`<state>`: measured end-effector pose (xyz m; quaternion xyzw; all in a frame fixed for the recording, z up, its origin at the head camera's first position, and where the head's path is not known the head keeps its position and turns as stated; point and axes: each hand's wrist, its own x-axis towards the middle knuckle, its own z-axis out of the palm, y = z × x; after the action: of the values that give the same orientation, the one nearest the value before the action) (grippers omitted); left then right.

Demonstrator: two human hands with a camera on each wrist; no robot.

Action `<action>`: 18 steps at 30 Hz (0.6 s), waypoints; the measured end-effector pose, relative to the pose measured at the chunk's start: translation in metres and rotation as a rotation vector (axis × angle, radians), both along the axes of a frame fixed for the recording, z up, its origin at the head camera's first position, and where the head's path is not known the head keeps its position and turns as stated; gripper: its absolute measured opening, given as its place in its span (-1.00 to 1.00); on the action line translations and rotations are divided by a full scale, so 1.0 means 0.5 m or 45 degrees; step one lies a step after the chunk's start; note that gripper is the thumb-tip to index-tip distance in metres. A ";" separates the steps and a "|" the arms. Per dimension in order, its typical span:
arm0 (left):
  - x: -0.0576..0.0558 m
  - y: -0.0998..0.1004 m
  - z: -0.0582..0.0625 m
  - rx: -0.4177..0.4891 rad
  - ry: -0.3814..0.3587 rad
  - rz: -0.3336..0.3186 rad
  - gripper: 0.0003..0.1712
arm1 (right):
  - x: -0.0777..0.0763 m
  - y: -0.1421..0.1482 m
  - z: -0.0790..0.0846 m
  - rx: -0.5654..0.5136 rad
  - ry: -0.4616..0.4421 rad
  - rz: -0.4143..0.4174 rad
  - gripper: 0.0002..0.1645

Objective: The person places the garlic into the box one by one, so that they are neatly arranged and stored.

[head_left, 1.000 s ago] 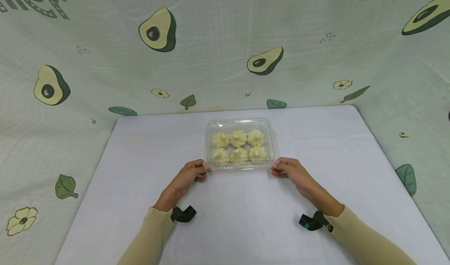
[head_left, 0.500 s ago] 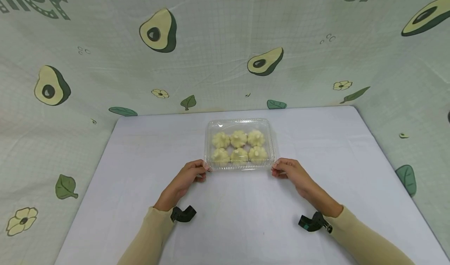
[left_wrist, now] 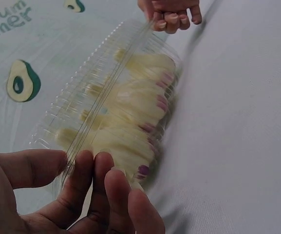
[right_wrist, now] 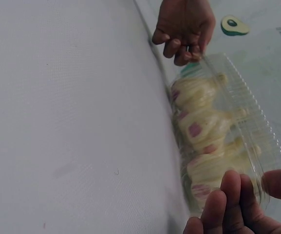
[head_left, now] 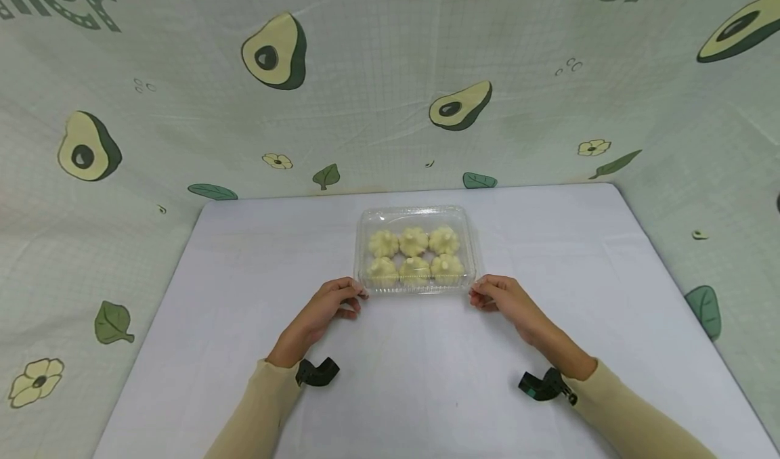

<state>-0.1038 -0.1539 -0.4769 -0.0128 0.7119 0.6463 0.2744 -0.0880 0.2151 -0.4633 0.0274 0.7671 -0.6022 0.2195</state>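
A clear plastic clamshell box [head_left: 420,216] lies closed on the white table, its long side facing me. Inside, in two rows, sit several pale yellow, ridged pieces [head_left: 414,241] shaped like garlic bulbs; the wrist views show purple patches low on them. My left hand [head_left: 324,309] is at the near left corner, and in the left wrist view its thumb and forefinger pinch the box's rim [left_wrist: 103,92]. At the near right corner, my right hand [head_left: 504,299] pinches the rim [right_wrist: 250,141] between thumb and fingers, as the right wrist view shows.
The white-covered table [head_left: 414,391] ends at a fabric backdrop [head_left: 378,107] printed with avocados and leaves, which also rises at both sides. Each wrist carries a black camera mount, one left [head_left: 318,372] and one right [head_left: 541,384].
The left hand's fingers have shifted very slightly at the corner. The box and the right hand stay where they were.
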 end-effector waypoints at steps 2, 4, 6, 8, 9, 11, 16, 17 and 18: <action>0.000 -0.001 0.000 0.002 -0.003 -0.007 -0.75 | 0.000 0.001 0.001 0.006 0.007 0.013 -0.64; 0.001 -0.001 0.000 0.005 -0.005 -0.017 -0.74 | 0.001 0.003 0.002 0.011 0.017 0.027 -0.64; 0.002 -0.002 0.002 0.006 -0.005 -0.024 -0.74 | 0.002 0.004 0.004 0.018 0.025 0.039 -0.63; 0.003 -0.002 0.003 0.008 -0.005 -0.030 -0.73 | 0.002 0.006 0.004 0.025 0.035 0.053 -0.62; 0.004 -0.002 0.003 0.010 -0.003 -0.034 -0.74 | 0.002 0.006 0.004 0.031 0.036 0.056 -0.62; 0.004 -0.003 0.004 0.012 -0.003 -0.037 -0.74 | 0.002 0.007 0.005 0.041 0.042 0.068 -0.61; 0.006 -0.003 0.004 0.013 -0.007 -0.044 -0.73 | 0.002 0.010 0.004 0.058 0.050 0.088 -0.61; 0.007 -0.003 0.004 0.013 -0.007 -0.047 -0.73 | 0.003 0.010 0.004 0.062 0.047 0.086 -0.61; 0.007 -0.003 0.004 0.012 -0.008 -0.049 -0.73 | 0.003 0.011 0.003 0.065 0.052 0.091 -0.61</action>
<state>-0.1004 -0.1556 -0.4751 0.0002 0.7082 0.6443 0.2888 -0.0866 0.2206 -0.4616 -0.0066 0.7870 -0.5747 0.2245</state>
